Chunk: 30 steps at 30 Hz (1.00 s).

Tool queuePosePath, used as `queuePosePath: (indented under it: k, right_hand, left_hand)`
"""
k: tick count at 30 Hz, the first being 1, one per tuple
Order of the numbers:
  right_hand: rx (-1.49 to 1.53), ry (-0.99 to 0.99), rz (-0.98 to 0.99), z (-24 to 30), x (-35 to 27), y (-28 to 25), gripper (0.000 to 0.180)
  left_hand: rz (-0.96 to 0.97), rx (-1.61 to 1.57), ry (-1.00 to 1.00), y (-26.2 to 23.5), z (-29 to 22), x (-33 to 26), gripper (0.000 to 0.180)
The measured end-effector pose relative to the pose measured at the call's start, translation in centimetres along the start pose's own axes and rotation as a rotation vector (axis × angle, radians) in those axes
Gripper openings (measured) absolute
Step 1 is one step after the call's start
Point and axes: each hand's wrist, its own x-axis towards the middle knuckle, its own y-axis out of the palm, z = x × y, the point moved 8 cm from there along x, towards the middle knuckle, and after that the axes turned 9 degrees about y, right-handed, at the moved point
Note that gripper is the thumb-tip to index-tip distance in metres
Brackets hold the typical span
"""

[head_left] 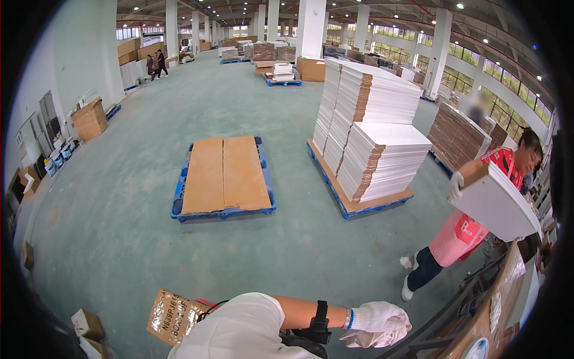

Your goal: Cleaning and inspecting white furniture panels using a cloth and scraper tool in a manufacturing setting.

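Note:
My left arm, in a white sleeve with a black strap near the wrist, reaches across the lower edge toward the right. On its end my left hand (pixel 378 323) wears a white knitted glove, its fingers bent inward and closed. Pale glove fabric shows just beneath; whether it belongs to the same glove, and what the fingers hold, cannot be made out. No part of my right hand can be told for certain. Nearest to the left hand, at the lower right, is a worktable (pixel 499 299) with a light glove or cloth (pixel 495 312) lying on it.
Ahead, brown cardboard sheets (pixel 224 176) cover a blue pallet (pixel 271 198). Right of it, a tall white panel stack (pixel 382 155) stands on another pallet. A gloved co-worker (pixel 460 236) carries white panels (pixel 496 200) at right. A brown carton piece (pixel 173 314) lies lower left.

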Motion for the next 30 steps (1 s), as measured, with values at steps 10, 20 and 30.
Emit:
queuePosePath:
  k: [10,20,30]
  right_hand:
    - [-0.013,-0.017,-0.023,-0.4,-0.5,-1.0,0.038]
    - [-0.100,0.382,-0.195,-10.2,-8.8,-6.2,0.039]
    - [-0.208,0.753,-0.366,-14.3,-21.4,-13.1,0.039]
  left_hand:
    - [-0.004,0.059,0.017,1.3,-0.8,-0.5,0.027]
    - [0.085,0.097,0.207,2.8,0.8,0.3,0.029]
    - [0.482,-0.149,0.070,13.6,-0.9,3.0,0.035]
